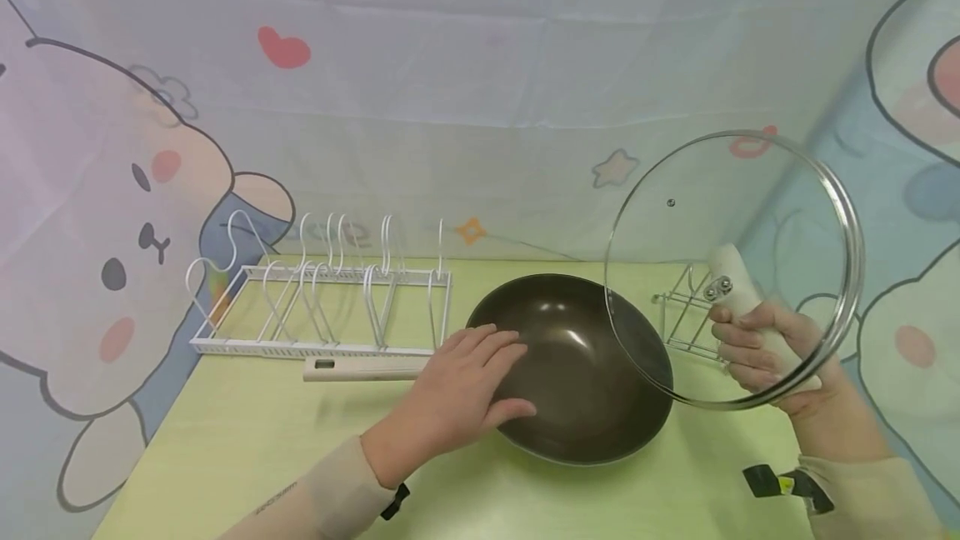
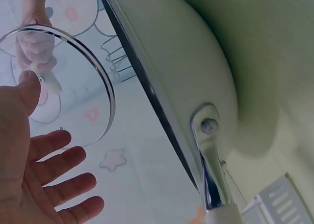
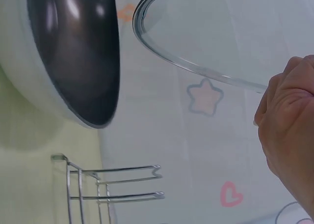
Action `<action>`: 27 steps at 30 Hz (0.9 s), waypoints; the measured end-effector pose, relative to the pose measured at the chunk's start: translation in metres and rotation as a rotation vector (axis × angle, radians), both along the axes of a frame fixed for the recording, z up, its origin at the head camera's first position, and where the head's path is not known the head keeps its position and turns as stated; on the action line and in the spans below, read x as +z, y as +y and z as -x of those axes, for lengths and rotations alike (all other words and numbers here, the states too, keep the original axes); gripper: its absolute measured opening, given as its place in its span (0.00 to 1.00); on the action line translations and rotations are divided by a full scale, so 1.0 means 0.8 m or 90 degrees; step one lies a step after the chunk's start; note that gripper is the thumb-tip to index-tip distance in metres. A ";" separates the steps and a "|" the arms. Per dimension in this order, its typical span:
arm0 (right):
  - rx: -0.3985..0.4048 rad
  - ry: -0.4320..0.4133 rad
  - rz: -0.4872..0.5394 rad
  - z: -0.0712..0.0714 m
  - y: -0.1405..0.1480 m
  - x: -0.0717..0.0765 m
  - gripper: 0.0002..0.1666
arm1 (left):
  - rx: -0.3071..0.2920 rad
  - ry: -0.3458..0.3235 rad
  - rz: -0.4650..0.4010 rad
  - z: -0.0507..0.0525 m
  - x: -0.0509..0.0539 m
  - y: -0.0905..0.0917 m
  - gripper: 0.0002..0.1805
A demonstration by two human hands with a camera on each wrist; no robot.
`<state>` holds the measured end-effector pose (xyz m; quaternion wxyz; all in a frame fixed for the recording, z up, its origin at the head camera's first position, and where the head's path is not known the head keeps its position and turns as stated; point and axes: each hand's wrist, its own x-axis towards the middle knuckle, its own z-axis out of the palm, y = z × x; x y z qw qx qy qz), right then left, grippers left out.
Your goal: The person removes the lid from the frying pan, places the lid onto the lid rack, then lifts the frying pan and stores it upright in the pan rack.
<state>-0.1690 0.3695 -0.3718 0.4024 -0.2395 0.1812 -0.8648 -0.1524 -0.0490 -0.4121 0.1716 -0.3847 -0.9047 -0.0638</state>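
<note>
A dark-lined wok (image 1: 577, 382) with a pale outside (image 2: 191, 71) sits on the table. Its cream handle (image 1: 367, 369) points left in the head view. My left hand (image 1: 457, 390) is over the wok's left rim, fingers spread and holding nothing; the left wrist view shows it apart from the wok. To the right, my right hand (image 1: 765, 348) grips the white handle (image 1: 733, 277) of a clear glass lid (image 1: 682, 232). The lid is held up on a tilt, its metal rim (image 2: 110, 98) showing in the left wrist view.
A white rack (image 1: 300, 348) with curved dividers stands at the left behind the wok's handle. A smaller silver wire rack (image 1: 681, 315) is right of the wok, partly behind the lid. Printed cloth (image 1: 480, 107) hangs behind the green table (image 1: 247, 432).
</note>
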 end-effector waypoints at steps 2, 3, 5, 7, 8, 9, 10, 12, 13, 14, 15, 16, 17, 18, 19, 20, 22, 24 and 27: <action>-0.003 0.009 0.001 0.000 0.005 0.006 0.21 | -0.002 -0.006 0.005 0.001 -0.001 0.006 0.41; -0.002 0.013 0.001 0.001 0.008 0.009 0.21 | -0.003 -0.009 0.008 0.001 -0.001 0.010 0.41; 0.003 0.024 0.003 0.001 0.014 0.014 0.21 | -0.010 0.001 0.011 0.001 -0.002 0.017 0.41; 0.007 0.034 0.002 0.001 0.021 0.020 0.21 | -0.015 0.006 0.018 0.001 -0.002 0.026 0.41; 0.005 0.034 0.003 0.001 0.024 0.022 0.21 | -0.018 0.005 0.022 0.000 -0.001 0.031 0.41; 0.003 0.034 0.005 0.001 0.027 0.025 0.21 | -0.021 0.004 0.027 0.000 0.000 0.035 0.41; -0.001 0.028 0.009 0.001 0.031 0.027 0.21 | -0.025 0.006 0.031 0.000 0.001 0.040 0.41; -0.017 0.020 0.011 0.002 0.037 0.031 0.21 | -0.029 0.000 0.040 0.001 0.004 0.050 0.41; -0.025 0.008 0.011 0.002 0.040 0.033 0.21 | -0.032 -0.004 0.042 0.002 0.006 0.054 0.41; -0.027 0.002 0.010 0.003 0.044 0.035 0.21 | -0.035 0.003 0.046 0.002 0.007 0.059 0.41; -0.030 -0.005 0.008 0.003 0.047 0.037 0.20 | -0.041 0.009 0.046 0.004 0.009 0.064 0.41; -0.034 -0.011 0.005 0.004 0.050 0.039 0.20 | -0.046 0.013 0.045 0.005 0.010 0.069 0.41; -0.037 -0.015 0.002 0.005 0.054 0.041 0.20 | -0.049 0.014 0.044 0.006 0.012 0.074 0.42; -0.042 -0.020 -0.001 0.005 0.057 0.043 0.21 | -0.052 0.013 0.044 0.006 0.013 0.079 0.42; -0.045 -0.027 0.000 0.006 0.060 0.044 0.21 | -0.055 0.009 0.047 0.007 0.016 0.084 0.42; -0.050 -0.026 -0.002 0.007 0.063 0.046 0.21 | -0.057 0.005 0.051 0.007 0.017 0.089 0.42; -0.065 -0.022 -0.006 0.008 0.070 0.048 0.23 | -0.060 -0.009 0.061 0.008 0.021 0.099 0.43; -0.083 -0.016 -0.018 0.009 0.076 0.051 0.24 | -0.063 -0.020 0.076 0.009 0.024 0.110 0.44; -0.074 0.000 -0.039 0.010 0.086 0.054 0.25 | -0.066 -0.033 0.102 0.009 0.025 0.126 0.44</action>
